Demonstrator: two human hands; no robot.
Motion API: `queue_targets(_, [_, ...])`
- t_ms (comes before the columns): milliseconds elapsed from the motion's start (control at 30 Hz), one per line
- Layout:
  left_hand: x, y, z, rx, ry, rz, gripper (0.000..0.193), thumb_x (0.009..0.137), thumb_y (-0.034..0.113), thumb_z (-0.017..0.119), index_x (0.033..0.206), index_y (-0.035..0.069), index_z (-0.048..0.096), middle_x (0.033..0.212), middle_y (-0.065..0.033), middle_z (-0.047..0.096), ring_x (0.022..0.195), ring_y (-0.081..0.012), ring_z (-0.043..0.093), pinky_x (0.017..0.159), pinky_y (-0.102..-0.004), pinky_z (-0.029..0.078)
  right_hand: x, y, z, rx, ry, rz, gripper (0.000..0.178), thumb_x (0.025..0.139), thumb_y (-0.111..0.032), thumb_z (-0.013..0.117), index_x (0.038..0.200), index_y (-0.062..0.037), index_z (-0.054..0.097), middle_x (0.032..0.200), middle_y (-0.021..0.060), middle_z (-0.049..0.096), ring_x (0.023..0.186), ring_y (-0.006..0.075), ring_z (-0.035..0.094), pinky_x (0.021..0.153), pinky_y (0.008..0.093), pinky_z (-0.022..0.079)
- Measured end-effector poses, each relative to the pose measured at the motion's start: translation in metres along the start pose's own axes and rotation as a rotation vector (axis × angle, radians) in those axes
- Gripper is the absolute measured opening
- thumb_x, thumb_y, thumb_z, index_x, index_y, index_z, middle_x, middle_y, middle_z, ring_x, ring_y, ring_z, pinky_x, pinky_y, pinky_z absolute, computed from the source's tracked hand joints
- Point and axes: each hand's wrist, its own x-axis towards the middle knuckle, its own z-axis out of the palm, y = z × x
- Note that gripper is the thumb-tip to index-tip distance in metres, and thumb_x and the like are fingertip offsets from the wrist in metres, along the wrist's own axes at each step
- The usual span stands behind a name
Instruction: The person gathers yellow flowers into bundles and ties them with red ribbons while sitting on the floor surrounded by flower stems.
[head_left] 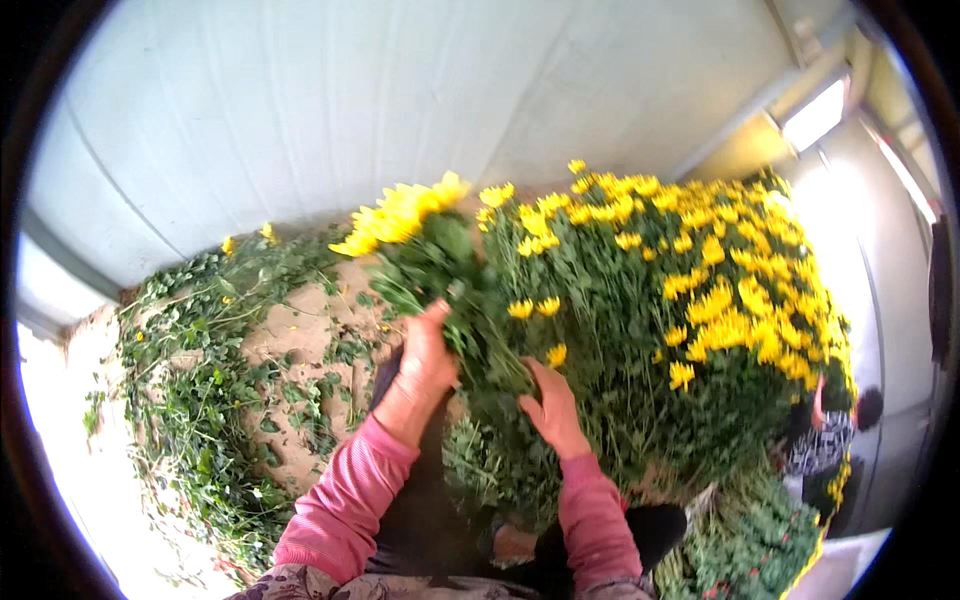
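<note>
A bunch of yellow chrysanthemums [405, 215] tilts up and to the left in front of me, its leafy stems running down to the right. My left hand [428, 350] is closed around the stems below the flower heads. Lower down, my right hand [553, 405] has its fingers bent round the stem ends of the same bunch. The leaves between the hands are somewhat blurred. Just to the right lies a large pile of cut yellow chrysanthemums [720, 300], flower heads toward the back and right.
Stripped leaves and stems [205, 430] litter the floor [300, 330] on the left. A pale panel wall [400, 90] rises behind. At the far right another person [822, 440] in a patterned top is beside the pile. More green stems [745, 545] lie at the lower right.
</note>
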Motion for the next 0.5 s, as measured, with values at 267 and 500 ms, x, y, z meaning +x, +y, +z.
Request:
queue_targets(267, [-0.095, 0.106, -0.013, 0.236, -0.106, 0.401, 0.037, 0.096, 0.029, 0.055, 0.123, 0.003, 0.056, 0.114, -0.0110, 0.063, 0.102, -0.0245, 0.060, 0.091, -0.0398, 0.051, -0.059, -0.122, -0.056, -0.059, -0.009, -0.234, 0.056, 0.083, -0.032, 0.072, 0.122, 0.0009, 0.051, 0.084, 0.0138, 0.061, 0.074, 0.0311, 0.063, 0.064, 0.0402, 0.052])
queue_targets(500, [-0.114, 0.121, 0.001, 0.331, -0.601, 0.311, 0.034, 0.101, 0.022, 0.043, 0.126, 0.001, 0.055, 0.124, -0.0137, 0.060, 0.105, -0.0240, 0.060, 0.096, -0.0418, 0.050, -0.076, 0.047, 0.018, -0.085, 0.144, -0.106, 0.033, 0.084, -0.030, 0.070, 0.110, -0.0107, 0.063, 0.105, 0.0062, 0.065, 0.108, 0.0285, 0.055, 0.095, 0.0435, 0.037])
